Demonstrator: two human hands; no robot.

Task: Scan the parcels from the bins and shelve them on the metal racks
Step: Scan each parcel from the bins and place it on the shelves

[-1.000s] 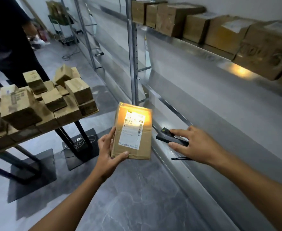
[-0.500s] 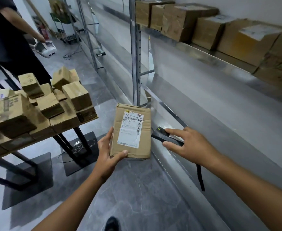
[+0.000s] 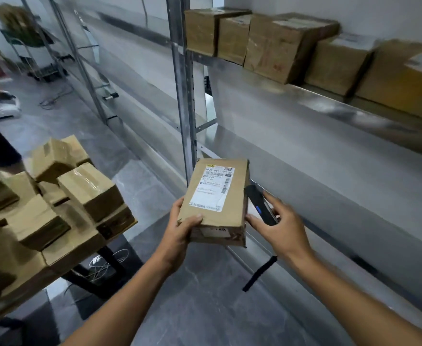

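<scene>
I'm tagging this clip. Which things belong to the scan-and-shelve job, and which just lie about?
Job: labelled parcel, gripped by left hand; scanner, held by right hand; piled parcels; metal rack; shelved boxes.
Lying about: floor cables; distant trolley.

Right of the rack post [image 3: 183,96], the lower shelf [image 3: 317,156] gives me open room; boxes [image 3: 280,46] crowd the shelf above, and piled parcels [image 3: 90,191] block the left.

Dim, even light; motion blur at edges; wide-angle distortion.
</scene>
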